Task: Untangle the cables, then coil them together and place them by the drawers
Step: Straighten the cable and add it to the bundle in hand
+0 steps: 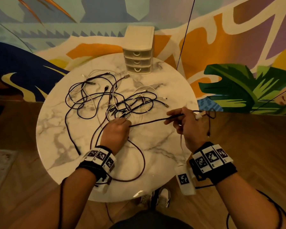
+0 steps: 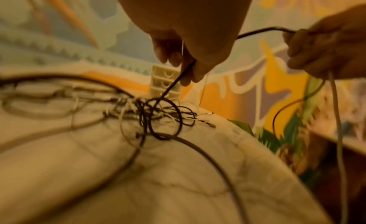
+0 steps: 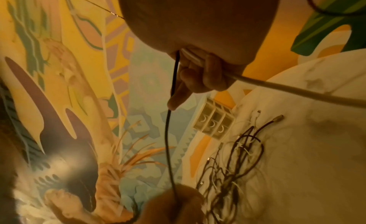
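A tangle of black and white cables (image 1: 116, 100) lies on the round marble table (image 1: 163, 146). My left hand (image 1: 120, 124) pinches a black cable (image 2: 174, 81) just above the knot of the tangle (image 2: 160, 116). That black cable (image 1: 149, 121) runs taut across to my right hand (image 1: 183, 119), which grips it together with a white cable (image 3: 287, 88) and a looped dark cable (image 1: 210, 116). The small beige drawer unit (image 1: 139, 52) stands at the table's far edge, behind the tangle.
A dark cable loop (image 1: 139, 164) trails over the near part of the table towards my left wrist. Colourful mural walls surround the table; a thin black line (image 1: 185, 35) hangs in front of the mural behind the drawers. Wooden floor lies below, with shoes (image 1: 162, 197) under the table's near edge.
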`<move>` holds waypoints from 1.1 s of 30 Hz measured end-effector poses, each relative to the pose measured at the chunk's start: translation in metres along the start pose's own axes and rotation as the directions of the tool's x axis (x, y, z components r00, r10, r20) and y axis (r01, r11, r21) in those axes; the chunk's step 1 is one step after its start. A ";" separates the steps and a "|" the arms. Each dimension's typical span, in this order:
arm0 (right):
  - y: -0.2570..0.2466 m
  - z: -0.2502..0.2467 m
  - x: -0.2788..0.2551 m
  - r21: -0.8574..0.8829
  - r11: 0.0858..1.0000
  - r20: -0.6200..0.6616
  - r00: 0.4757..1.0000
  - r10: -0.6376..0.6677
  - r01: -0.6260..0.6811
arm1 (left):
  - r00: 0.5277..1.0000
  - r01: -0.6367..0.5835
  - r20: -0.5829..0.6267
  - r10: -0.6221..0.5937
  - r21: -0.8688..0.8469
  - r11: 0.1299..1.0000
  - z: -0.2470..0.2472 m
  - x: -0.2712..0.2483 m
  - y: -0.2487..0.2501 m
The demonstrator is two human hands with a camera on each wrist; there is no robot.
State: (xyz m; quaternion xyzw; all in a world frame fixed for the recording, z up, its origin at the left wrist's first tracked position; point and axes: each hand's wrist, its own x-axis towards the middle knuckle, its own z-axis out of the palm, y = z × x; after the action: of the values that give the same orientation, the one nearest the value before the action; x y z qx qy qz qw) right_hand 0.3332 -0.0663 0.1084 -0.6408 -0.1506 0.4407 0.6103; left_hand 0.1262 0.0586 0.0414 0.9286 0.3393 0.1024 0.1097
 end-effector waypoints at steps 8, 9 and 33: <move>-0.041 -0.006 0.005 0.225 0.957 -0.182 0.973 -0.145 0.185 | 0.866 0.495 0.071 -0.496 -0.264 0.828 0.013 -0.006 -0.041; -0.042 -0.010 0.007 0.268 0.944 -0.217 0.967 -0.137 0.194 | 0.890 0.451 0.056 -0.453 -0.259 0.854 0.011 -0.005 -0.043; -0.006 0.010 0.019 0.253 0.961 -0.033 0.992 0.120 -0.108 | 0.976 0.091 0.179 -0.123 0.177 0.980 0.015 -0.032 -0.028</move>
State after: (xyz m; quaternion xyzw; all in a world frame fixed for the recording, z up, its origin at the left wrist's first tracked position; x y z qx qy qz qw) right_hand 0.3392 -0.0446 0.1080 -0.5764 -0.0419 0.4751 0.6635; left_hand 0.0893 0.0561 0.0157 0.9203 0.3846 -0.0213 0.0683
